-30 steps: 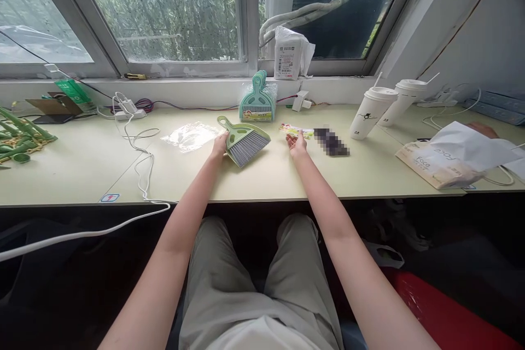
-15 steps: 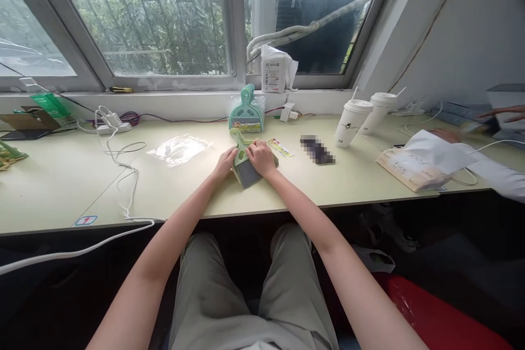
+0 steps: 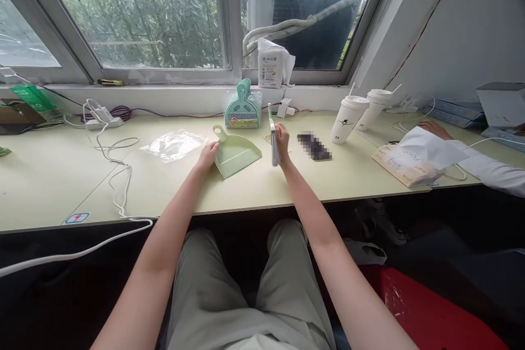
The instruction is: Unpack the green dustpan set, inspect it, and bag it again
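Observation:
A pale green dustpan lies on the table in front of me, its looped handle pointing up and left. My left hand grips it at its left edge, close to the handle. To the right, my right hand is closed around a small hand brush, held edge-on with its handle up and its grey bristles low. Dustpan and brush are apart. Behind them stands a stack of wrapped green dustpan sets with a colourful label. Part of a printed card shows behind the brush.
Crumpled clear plastic lies to the left, near a white cable and a power strip. On the right are a blurred-out dark object, lidded paper cups, a tissue pack and another person's sleeve.
The brush has come away from the dustpan. My right hand has carried it right and turned it edge-on, while my left hand keeps the dustpan, now lying open, slightly further left.

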Demonstrator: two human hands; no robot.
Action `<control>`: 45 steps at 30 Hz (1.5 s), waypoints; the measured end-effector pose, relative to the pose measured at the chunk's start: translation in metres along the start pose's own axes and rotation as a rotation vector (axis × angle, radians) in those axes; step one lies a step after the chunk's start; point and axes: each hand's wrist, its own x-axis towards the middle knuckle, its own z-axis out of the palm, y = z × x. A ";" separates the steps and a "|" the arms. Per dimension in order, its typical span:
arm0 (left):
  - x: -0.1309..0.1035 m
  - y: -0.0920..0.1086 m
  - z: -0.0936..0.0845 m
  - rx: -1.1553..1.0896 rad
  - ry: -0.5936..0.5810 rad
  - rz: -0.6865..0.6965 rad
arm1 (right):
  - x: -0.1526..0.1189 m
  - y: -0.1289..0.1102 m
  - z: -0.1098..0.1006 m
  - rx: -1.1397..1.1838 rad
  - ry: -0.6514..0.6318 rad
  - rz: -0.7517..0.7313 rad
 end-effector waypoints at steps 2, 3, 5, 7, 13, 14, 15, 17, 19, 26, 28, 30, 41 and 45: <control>0.002 -0.009 -0.011 0.063 -0.008 -0.003 | 0.000 0.006 -0.015 -0.202 0.113 0.123; 0.002 -0.013 -0.016 0.104 -0.033 -0.019 | -0.001 0.008 -0.019 -0.296 0.118 0.177; 0.000 -0.017 -0.024 0.184 -0.091 -0.070 | -0.006 0.010 -0.020 -0.500 0.047 0.257; -0.002 -0.018 -0.028 0.226 -0.110 -0.103 | -0.011 0.010 -0.014 -0.620 -0.062 0.305; -0.007 -0.008 -0.028 0.349 0.056 -0.131 | -0.019 -0.001 0.000 -0.757 -0.122 0.358; -0.008 -0.006 -0.028 0.367 0.088 -0.146 | -0.019 -0.003 0.001 -0.783 -0.112 0.348; -0.009 -0.005 -0.028 0.379 0.106 -0.160 | -0.020 -0.006 0.002 -0.808 -0.105 0.341; -0.010 -0.004 -0.028 0.397 0.099 -0.170 | -0.021 -0.010 0.003 -0.839 -0.107 0.346; -0.011 -0.006 -0.028 0.425 0.077 -0.140 | -0.021 -0.013 0.004 -0.833 -0.126 0.382; -0.009 -0.011 -0.030 0.462 0.121 -0.153 | -0.018 -0.017 0.005 -0.812 -0.180 0.433; -0.010 -0.010 -0.031 0.453 0.142 -0.191 | -0.018 -0.017 0.004 -0.798 -0.106 0.414; -0.012 -0.007 -0.029 0.420 0.148 -0.194 | -0.016 -0.018 0.003 -0.732 -0.003 0.406; -0.026 0.022 -0.004 0.106 -0.143 0.373 | -0.024 -0.033 0.025 -0.549 -0.283 0.139; -0.026 0.020 0.000 0.473 0.003 0.606 | -0.026 -0.034 0.026 -0.517 -0.312 0.120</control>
